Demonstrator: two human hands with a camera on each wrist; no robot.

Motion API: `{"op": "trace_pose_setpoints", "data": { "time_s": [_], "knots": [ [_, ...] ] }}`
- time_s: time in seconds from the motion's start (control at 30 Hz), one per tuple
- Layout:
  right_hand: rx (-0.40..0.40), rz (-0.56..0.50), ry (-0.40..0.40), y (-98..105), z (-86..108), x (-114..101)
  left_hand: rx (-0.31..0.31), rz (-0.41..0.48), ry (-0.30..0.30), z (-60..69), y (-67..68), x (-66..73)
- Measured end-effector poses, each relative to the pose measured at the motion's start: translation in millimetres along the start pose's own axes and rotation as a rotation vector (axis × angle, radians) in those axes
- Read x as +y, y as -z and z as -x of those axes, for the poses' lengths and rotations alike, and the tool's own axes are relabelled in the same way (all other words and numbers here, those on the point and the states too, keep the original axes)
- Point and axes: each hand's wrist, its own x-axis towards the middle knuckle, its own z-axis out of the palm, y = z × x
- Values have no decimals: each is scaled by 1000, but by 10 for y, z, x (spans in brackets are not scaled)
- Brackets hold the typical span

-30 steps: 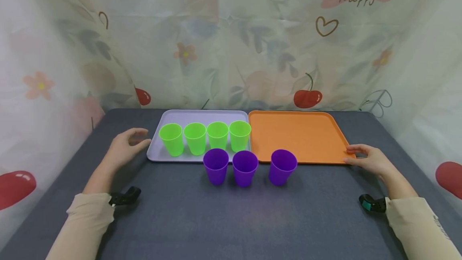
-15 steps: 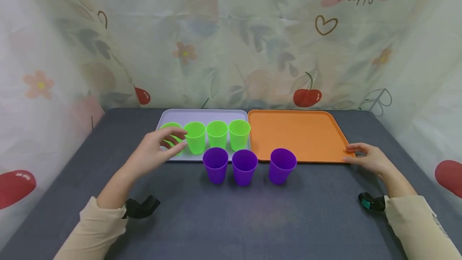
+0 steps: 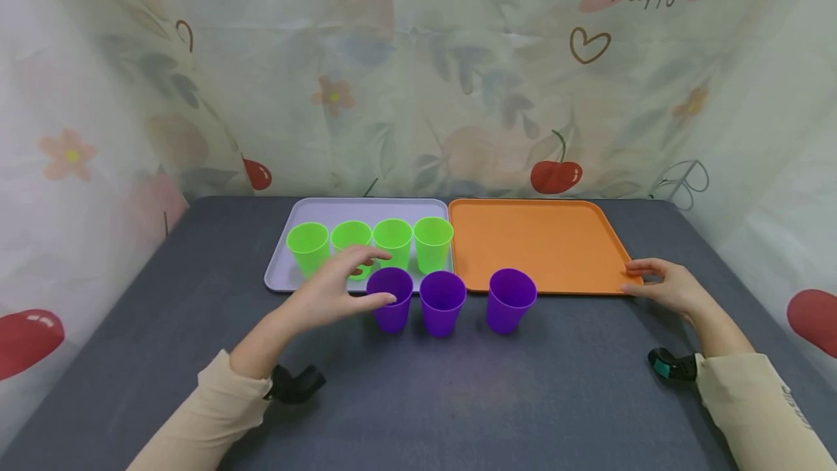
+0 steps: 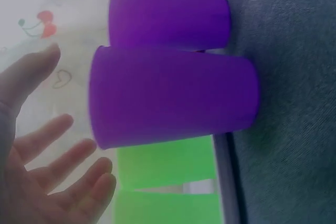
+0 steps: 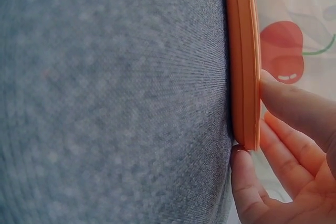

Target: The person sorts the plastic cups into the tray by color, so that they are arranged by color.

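My left hand (image 3: 333, 293) is beside the leftmost purple cup (image 3: 391, 304), its thumb and fingers spread apart. In the left wrist view, that purple cup (image 4: 173, 98) stands upright with a gap between it and the thumb. Two more purple cups, a middle one (image 3: 442, 307) and a right one (image 3: 511, 304), stand in the same row. My right hand (image 3: 670, 289) holds the near right corner of the orange tray (image 3: 536, 246). The right wrist view shows its thumb (image 5: 294, 100) on the tray's rim and a finger against the corner.
Several green cups (image 3: 433, 246) stand in a row on the lilac tray (image 3: 277, 271), which adjoins the orange tray's left side. Both trays lie at the back of the dark table (image 3: 458, 398). A printed curtain (image 3: 418, 71) hangs behind.
My left hand has moved right, from beside the lilac tray, past the front of the green cups, to the leftmost purple cup. The right hand has stayed at the orange tray's corner.
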Motion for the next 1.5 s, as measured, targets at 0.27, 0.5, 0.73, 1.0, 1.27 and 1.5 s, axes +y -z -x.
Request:
{"op": "trace_pose_setpoints", "data": {
  "time_s": [0.27, 0.5, 0.73, 1.0, 1.27, 1.5],
  "knots": [
    [2, -6, 9, -8, 3, 2, -40, 14, 17, -24, -99, -50],
    [-4, 0, -2, -3, 2, -7, -51, 29, 32, -20, -107, -44],
    [-3, -6, -4, -4, 2, -10, -44, 34, 19, -25, -109, -47],
    [-3, -5, 3, 0, 6, -6, -1, 40, -3, -8, -20, -16],
    [-4, -5, 2, 6, 5, -6, 64, 19, -52, -44, 177, 132],
    [-2, -5, -4, 5, 2, 0, 103, 7, -125, -169, 392, 402]
  ]
}}
